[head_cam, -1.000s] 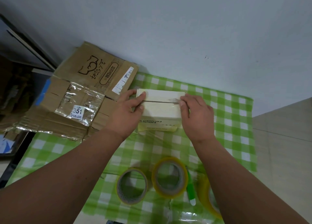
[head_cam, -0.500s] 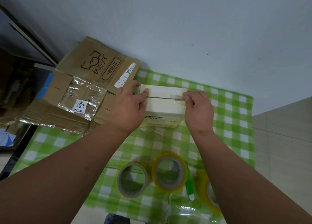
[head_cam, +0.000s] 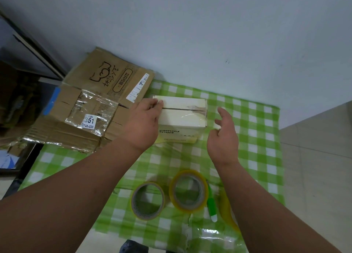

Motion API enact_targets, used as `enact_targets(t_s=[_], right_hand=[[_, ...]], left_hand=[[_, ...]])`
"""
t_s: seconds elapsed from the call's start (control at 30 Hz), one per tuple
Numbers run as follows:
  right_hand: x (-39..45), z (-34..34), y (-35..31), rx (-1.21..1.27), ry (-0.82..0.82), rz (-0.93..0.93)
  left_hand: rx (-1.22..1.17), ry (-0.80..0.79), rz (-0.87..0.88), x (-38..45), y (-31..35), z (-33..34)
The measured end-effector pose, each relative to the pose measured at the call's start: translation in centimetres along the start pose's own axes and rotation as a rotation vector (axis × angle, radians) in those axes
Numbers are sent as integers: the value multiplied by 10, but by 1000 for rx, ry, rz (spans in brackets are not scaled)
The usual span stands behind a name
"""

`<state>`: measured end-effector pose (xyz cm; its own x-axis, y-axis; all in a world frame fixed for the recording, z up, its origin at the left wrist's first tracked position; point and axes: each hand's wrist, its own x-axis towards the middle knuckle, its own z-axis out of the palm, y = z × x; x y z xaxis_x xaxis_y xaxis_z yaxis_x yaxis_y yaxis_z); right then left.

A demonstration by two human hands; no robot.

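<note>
A small pale yellow box (head_cam: 182,117) stands on the green checked cloth (head_cam: 253,130), its two top flaps closed along a dark seam with clear tape at the right end. My left hand (head_cam: 144,123) holds the box's left end, thumb and fingers on the top flaps. My right hand (head_cam: 223,132) hovers just right of the box, fingers relaxed and apart, touching nothing.
Flattened brown cardboard boxes (head_cam: 89,108) lie to the left against the wall. Near me on the cloth lie two tape rolls (head_cam: 147,202) (head_cam: 188,192), a third roll (head_cam: 227,210) partly behind my right arm, and a green and white cutter (head_cam: 211,205). Tiled floor lies to the right.
My right hand has let go of the box's right end and pulled away to the right. My left hand stays on the left end.
</note>
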<state>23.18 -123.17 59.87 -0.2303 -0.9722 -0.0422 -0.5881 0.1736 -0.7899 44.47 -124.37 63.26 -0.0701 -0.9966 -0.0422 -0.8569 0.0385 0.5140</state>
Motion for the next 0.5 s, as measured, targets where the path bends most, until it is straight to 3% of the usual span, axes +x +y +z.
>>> enact_targets(t_s=[0.1,0.2,0.27,0.33,0.5], right_hand=[[-18,-1,19,-132,-9,66],[-36,1,34,-332,-359,147],[-48,5,40,-449,-614,118],[-56,9,44,-571,-761,50],[-63,14,47,-655,-717,-65]], left_hand=[[-35,34,-50,-1,4,1],[-78,49,-91,-3,5,1],[-53,19,-71,-4,4,0],[-27,-9,-57,-6,2,-1],[40,-49,-46,-11,0,-3]])
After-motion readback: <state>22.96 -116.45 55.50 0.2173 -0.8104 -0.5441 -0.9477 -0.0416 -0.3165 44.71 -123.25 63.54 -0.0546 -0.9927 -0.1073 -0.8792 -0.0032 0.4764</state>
